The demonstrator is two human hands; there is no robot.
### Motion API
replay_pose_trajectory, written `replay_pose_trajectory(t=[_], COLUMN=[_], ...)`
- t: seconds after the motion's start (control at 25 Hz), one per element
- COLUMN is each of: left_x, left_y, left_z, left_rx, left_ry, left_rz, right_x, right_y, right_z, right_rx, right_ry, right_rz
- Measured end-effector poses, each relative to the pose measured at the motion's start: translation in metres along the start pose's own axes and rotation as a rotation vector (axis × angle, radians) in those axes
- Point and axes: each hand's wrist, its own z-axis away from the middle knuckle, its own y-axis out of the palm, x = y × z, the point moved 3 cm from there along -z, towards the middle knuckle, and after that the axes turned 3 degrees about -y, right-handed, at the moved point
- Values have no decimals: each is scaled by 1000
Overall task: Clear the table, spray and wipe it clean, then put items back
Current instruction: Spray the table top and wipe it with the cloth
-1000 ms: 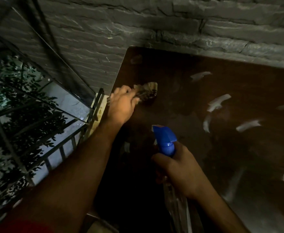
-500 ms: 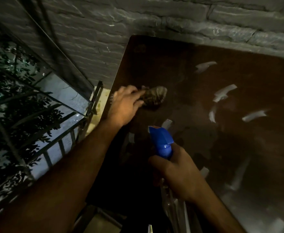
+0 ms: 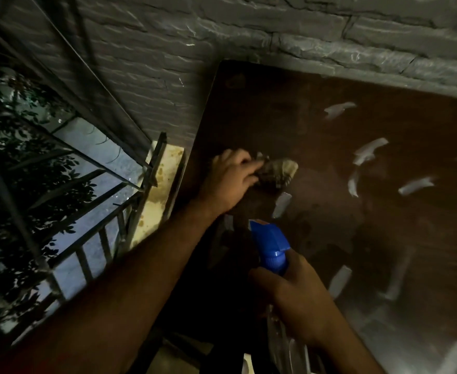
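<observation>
My left hand (image 3: 228, 179) grips cloth (image 3: 276, 171) on table (image 3: 330, 147); right hand (image 3: 297, 295) grips spray bottle (image 3: 272, 245). Advice: press flat, overlap strokes beyond the fingertips.

Grey stone-brick wall (image 3: 249, 31), dark metal railing (image 3: 92, 233) on the left, leafy foliage (image 3: 19, 184) beyond it.

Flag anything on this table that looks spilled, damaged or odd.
Nothing spilled or broken. The pale curved streaks across the dark table stand out, but whether they are reflections or marks is unclear. The left hand holds a cloth; the right hand grips the spray bottle.
</observation>
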Motion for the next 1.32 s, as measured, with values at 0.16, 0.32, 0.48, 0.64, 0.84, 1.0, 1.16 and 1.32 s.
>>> replay_pose_trajectory(t=[0.16,0.32,0.48,0.64,0.84,1.0,1.16,1.32], left_x=[34,52,5,38,52,16,39,73], left_y=[-4,-18,-4,-9,-18,-2,-3,-20], left_z=[51,-42,-27,17,-17,48,116,53], left_rx=[-56,-131,-54,-62,-94,14,-59,-189], left_ry=[56,-192,-73,11,-212,-69,12,-348], left_rz=[20,-22,-1,43,46,49,33,-10], right_x=[-8,-14,-17,-15,-15,-22,-27,-33], right_y=[-1,3,3,3,5,-1,-2,5], right_z=[3,6,8,9,9,14,19,25], right_rx=[-56,-12,-1,24,25,1,35,58], right_ry=[-4,25,16,1,-43,-53,-58,-88], right_rz=[37,20,22,66,87,84,78,84])
